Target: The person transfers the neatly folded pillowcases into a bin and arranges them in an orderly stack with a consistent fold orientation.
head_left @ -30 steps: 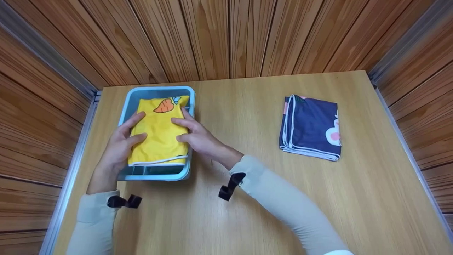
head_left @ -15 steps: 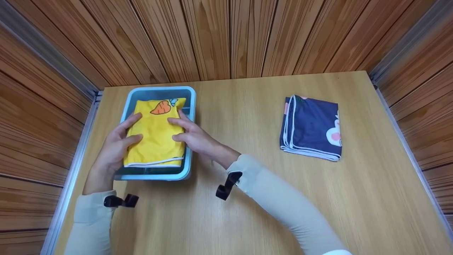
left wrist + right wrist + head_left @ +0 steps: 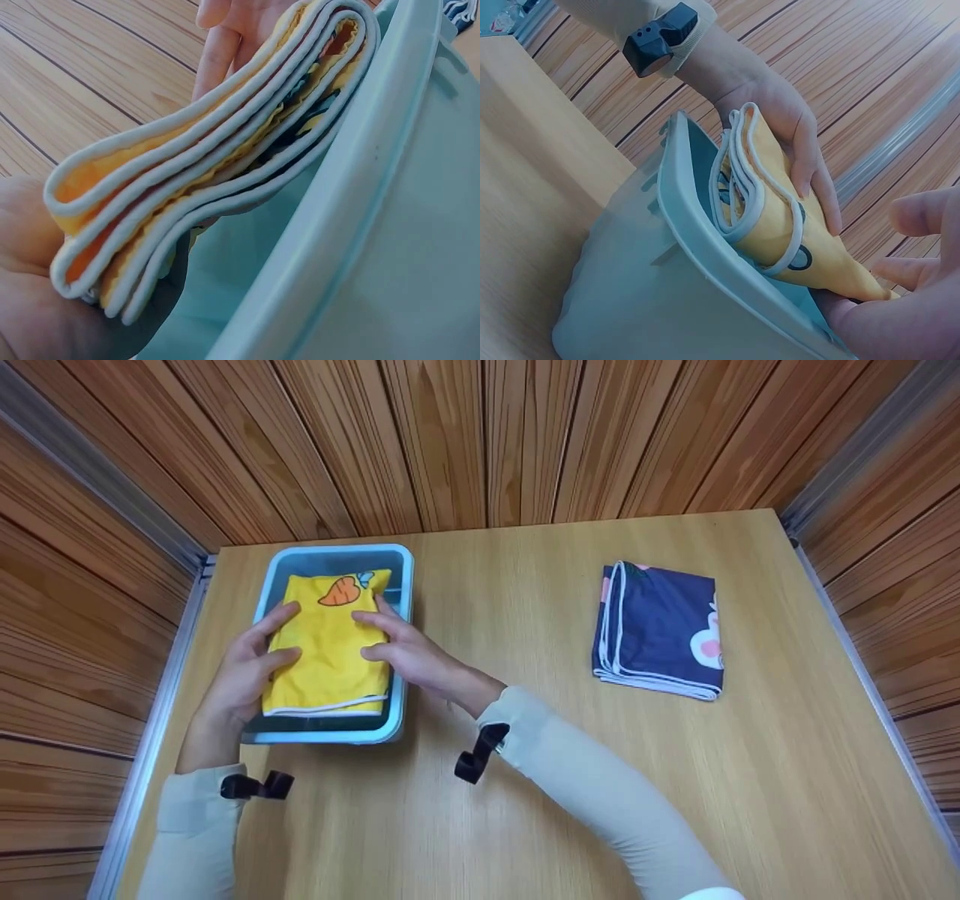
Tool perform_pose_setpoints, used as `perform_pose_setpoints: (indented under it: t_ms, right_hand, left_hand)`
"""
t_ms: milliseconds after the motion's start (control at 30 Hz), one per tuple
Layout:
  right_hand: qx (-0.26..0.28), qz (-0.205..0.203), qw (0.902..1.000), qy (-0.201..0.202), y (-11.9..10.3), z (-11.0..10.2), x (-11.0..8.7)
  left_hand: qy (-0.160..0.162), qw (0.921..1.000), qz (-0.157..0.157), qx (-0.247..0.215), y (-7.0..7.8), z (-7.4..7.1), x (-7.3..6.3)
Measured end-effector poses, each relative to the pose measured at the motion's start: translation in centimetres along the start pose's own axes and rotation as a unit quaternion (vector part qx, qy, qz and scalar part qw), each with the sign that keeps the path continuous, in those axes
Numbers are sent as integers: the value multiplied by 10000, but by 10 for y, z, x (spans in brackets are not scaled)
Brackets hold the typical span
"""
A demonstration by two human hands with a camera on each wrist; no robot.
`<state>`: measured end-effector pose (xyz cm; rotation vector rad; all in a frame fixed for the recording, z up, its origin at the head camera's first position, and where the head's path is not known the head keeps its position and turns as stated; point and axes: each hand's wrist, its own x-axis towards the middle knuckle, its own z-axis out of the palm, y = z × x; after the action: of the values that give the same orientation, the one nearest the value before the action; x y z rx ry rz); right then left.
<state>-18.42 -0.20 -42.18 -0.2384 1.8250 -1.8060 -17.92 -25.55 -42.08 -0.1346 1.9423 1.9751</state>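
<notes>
A folded yellow cloth (image 3: 327, 660) with a carrot print and white piping lies over the opening of a light blue plastic basin (image 3: 330, 736). My left hand (image 3: 241, 669) grips its left edge, thumb on top. On the opposite edge my right hand (image 3: 417, 654) holds it, with thumb and a finger on top and other fingers tucked below. The stacked layers of the cloth (image 3: 217, 154) show in the left wrist view, low beside the basin wall (image 3: 352, 187). In the right wrist view the cloth (image 3: 780, 217) tilts just inside the rim.
A folded navy cloth (image 3: 660, 634) with white piping and a pink-and-white print lies on the right side of the wooden table (image 3: 510, 607). Wood-plank walls (image 3: 517, 442) with metal corner rails enclose the back and sides.
Both hands have shifted the yellow cloth slightly left and towards me over the basin, mostly in the first half second. The navy cloth has stayed put.
</notes>
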Motion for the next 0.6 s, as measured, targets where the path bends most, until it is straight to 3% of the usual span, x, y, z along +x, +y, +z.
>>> perform_pose_setpoints:
  t_ms: [333, 433, 600]
  right_hand:
    - [-199, -47, 9998, -36, -1, 1, -2]
    - [-770, -38, 9970, 110, -2, 3, -5]
    - [-1814, -182, 9827, 332, -2, 9, -11]
  left_hand:
    - [-69, 10000, -56, -5, 1, 0, -1]
    - [81, 9995, 139, 283, 1, 1, -2]
    - [530, 9933, 732, 716, -1, 4, -2]
